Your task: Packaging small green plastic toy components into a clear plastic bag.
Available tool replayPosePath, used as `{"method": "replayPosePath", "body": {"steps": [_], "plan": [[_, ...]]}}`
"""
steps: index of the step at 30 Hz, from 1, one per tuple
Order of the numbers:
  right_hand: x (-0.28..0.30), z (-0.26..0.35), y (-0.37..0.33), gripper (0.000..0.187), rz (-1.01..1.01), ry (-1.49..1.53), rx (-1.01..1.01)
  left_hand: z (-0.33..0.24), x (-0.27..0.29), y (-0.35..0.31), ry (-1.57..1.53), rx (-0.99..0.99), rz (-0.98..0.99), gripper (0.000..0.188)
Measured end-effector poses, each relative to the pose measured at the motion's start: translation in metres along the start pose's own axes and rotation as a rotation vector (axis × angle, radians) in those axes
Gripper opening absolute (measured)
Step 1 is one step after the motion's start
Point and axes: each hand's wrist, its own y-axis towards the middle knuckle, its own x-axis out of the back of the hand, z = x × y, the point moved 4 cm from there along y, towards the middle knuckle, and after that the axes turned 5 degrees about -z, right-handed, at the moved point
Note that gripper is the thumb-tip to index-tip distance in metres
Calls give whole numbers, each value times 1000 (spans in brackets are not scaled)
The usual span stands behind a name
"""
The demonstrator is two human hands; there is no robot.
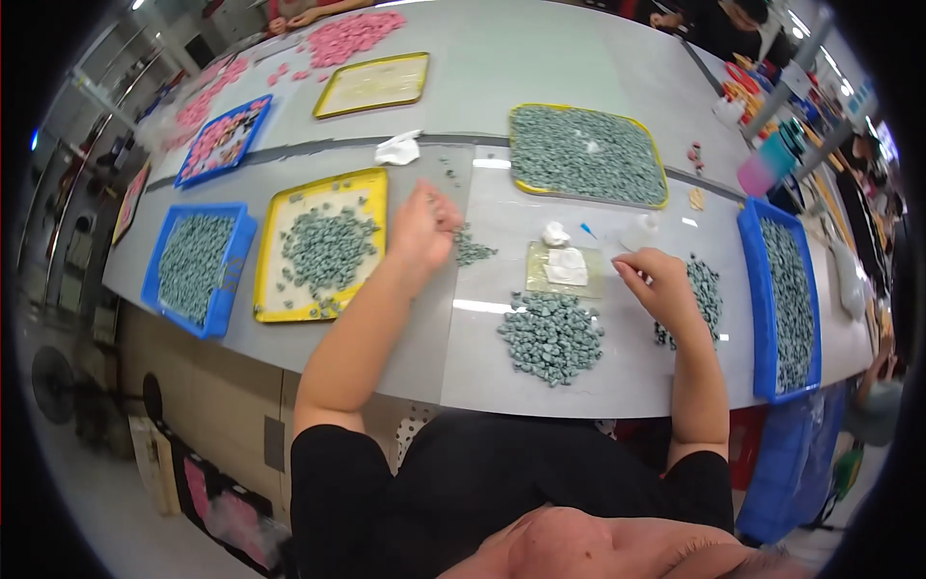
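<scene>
My left hand [424, 230] is raised over the table beside a small scatter of grey-green pieces [473, 251], its fingers curled together. My right hand [660, 282] has thumb and fingertips pinched near a small whitish bottle [640, 232]. Whatever either hand holds is too small to make out. Between the hands a yellowish pad [538, 273] bears a folded white cloth [567, 267], with a crumpled white wad [555, 234] at its far edge. A heap of small grey-green pieces [551, 338] lies just nearer to me. Another pile [704, 294] sits partly behind my right wrist.
A yellow-rimmed tray [273, 294] and a blue bin [231, 280] of green pieces stand left. A full yellow-edged tray [588, 154] lies ahead; a long blue bin [765, 318] is at right. Farther off are pink pieces [352, 39], a bottle [772, 154] and co-workers.
</scene>
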Motion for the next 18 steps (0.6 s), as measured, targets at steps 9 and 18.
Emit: {"method": "replayPosePath", "body": {"steps": [9, 18], "plan": [[10, 2, -8, 9, -67, 133, 52, 19, -1, -5, -639, 436, 20, 13], [-25, 76, -2, 27, -128, 296, 492, 69, -31, -74, -438, 498, 71, 15]]}}
